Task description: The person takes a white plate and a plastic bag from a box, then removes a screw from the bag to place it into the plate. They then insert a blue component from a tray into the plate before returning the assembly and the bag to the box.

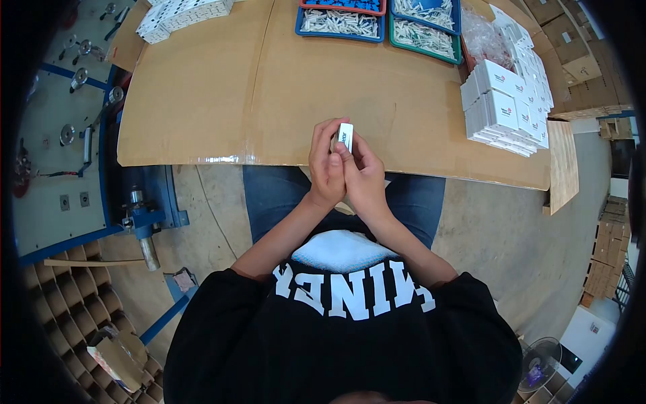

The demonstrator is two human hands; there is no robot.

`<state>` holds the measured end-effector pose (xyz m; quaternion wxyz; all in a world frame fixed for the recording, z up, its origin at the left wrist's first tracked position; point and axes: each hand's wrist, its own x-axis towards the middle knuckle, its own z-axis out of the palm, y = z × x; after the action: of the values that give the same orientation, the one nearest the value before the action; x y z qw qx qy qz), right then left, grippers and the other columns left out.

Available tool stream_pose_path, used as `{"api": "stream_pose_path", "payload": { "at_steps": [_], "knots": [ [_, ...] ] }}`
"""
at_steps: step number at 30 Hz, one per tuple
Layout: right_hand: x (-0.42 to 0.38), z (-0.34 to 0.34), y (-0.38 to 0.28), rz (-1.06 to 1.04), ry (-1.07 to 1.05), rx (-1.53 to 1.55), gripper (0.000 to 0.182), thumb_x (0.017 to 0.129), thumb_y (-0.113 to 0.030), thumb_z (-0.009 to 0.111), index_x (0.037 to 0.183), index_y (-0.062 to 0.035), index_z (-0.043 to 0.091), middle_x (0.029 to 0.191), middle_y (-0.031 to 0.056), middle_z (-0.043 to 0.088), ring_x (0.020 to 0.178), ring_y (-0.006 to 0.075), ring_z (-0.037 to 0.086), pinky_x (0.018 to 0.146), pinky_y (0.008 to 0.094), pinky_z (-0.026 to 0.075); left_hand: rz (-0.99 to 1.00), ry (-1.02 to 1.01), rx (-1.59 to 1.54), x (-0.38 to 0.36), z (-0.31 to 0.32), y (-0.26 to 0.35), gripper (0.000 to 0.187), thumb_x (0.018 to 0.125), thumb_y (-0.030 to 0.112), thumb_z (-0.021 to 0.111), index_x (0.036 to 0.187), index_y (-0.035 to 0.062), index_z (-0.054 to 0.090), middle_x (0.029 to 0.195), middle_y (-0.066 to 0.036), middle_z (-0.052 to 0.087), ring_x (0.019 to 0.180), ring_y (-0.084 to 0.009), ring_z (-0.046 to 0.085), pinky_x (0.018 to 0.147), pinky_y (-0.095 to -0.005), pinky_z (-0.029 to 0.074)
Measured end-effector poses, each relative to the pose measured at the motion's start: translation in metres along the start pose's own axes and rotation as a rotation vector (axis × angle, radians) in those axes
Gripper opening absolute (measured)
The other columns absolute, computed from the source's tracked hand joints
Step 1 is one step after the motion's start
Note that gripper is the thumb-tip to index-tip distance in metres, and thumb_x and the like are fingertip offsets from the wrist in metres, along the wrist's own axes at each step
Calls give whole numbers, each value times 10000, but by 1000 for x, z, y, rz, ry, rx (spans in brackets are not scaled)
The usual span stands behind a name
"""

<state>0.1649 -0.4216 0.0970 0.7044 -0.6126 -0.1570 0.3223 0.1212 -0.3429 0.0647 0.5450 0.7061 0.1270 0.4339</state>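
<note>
Between my two hands, just over the near edge of the cardboard-covered table point(202, 101), is a small white box point(345, 134) with dark print on its side. My left hand point(326, 165) wraps it from the left, fingers pointing away from me. From the right, my right hand point(365, 172) closes around it, its thumb against the near end of the box. The hands touch each other, and the lower part of the box is hidden by the fingers and palms.
At the far side stand a blue tray point(340, 35) and a green tray point(424, 51) of small white pieces. White boxes point(501, 108) are stacked at the right beside a clear plastic bag point(483, 42). More patterned white boxes point(182, 17) sit far left. A machine point(60, 161) stands left of the table.
</note>
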Motion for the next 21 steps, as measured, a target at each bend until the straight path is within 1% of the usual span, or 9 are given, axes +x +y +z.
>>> {"api": "stream_pose_path", "payload": {
  "at_steps": [1, 3, 4, 9, 10, 12, 16, 19, 21],
  "knots": [
    [-1, 1, -1, 0, 1, -1, 524, 1018, -212, 649, 1429, 69, 483, 1247, 156, 657, 1125, 192, 639, 967, 314, 509, -1, 0, -1, 0, 1, 0, 762, 1035, 576, 296, 1316, -94, 527, 1272, -206, 528, 1136, -288, 557, 977, -377, 442],
    [-3, 2, -2, -44, 3, -52, 485, 1056, -211, 576, 1449, 58, 485, 1238, 138, 668, 1123, 171, 632, 957, 295, 501, 23, 80, -88, 0, 4, 2, 600, 1026, 442, 391, 1258, -81, 573, 1188, -234, 568, 1067, -328, 588, 926, -399, 471],
    [-4, 2, -4, -45, 3, -53, 485, 1056, -211, 576, 1449, 58, 485, 1238, 138, 668, 1123, 171, 632, 957, 295, 501, 24, 80, -89, 1, 4, 2, 600, 1026, 442, 391, 1258, -81, 573, 1188, -234, 568, 1067, -328, 588, 926, -399, 471],
    [-12, 3, -4, -121, 16, -187, 496, 1105, -305, 426, 1474, 23, 477, 1226, 132, 668, 1103, 177, 629, 940, 297, 493, 65, 97, -90, -1, 5, 4, 588, 1013, 423, 403, 1252, -89, 566, 1187, -232, 566, 1068, -331, 585, 933, -401, 470],
    [-14, 2, -3, -120, 15, -187, 496, 1105, -305, 426, 1474, 23, 477, 1226, 132, 668, 1103, 177, 629, 940, 297, 493, 64, 98, -90, -2, 5, 4, 588, 1013, 423, 403, 1252, -89, 566, 1187, -232, 566, 1068, -331, 585, 933, -401, 470],
    [-15, 0, -2, -121, 2, -229, 498, 1114, -317, 380, 1470, 17, 483, 1214, 129, 665, 1105, 177, 622, 938, 307, 491, 93, 74, -63, -3, 3, 3, 592, 1010, 427, 407, 1263, -88, 556, 1188, -231, 564, 1069, -330, 583, 933, -400, 470],
    [-19, 2, 0, -110, 34, -149, 495, 1119, -318, 353, 1459, 14, 493, 1205, 126, 660, 1108, 179, 616, 937, 308, 488, 80, 88, -118, -5, 6, 4, 593, 1009, 430, 408, 1262, -85, 554, 1185, -229, 565, 1071, -327, 582, 936, -399, 468],
    [-16, -1, 0, -89, 33, -157, 489, 1121, -315, 348, 1447, 14, 504, 1207, 123, 657, 1106, 179, 614, 946, 302, 478, 65, 50, -101, -6, 5, 4, 591, 999, 429, 433, 1273, -80, 554, 1233, -224, 546, 1099, -318, 570, 951, -391, 461],
    [-8, -4, -1, -53, 1, -135, 528, 1122, -375, 346, 1443, 13, 506, 1214, 119, 658, 1121, 178, 612, 962, 305, 477, -61, 27, -143, -7, 8, 2, 634, 992, 420, 479, 1394, -70, 475, 1324, -219, 484, 1174, -314, 526, 1016, -392, 423]
  ]
}}
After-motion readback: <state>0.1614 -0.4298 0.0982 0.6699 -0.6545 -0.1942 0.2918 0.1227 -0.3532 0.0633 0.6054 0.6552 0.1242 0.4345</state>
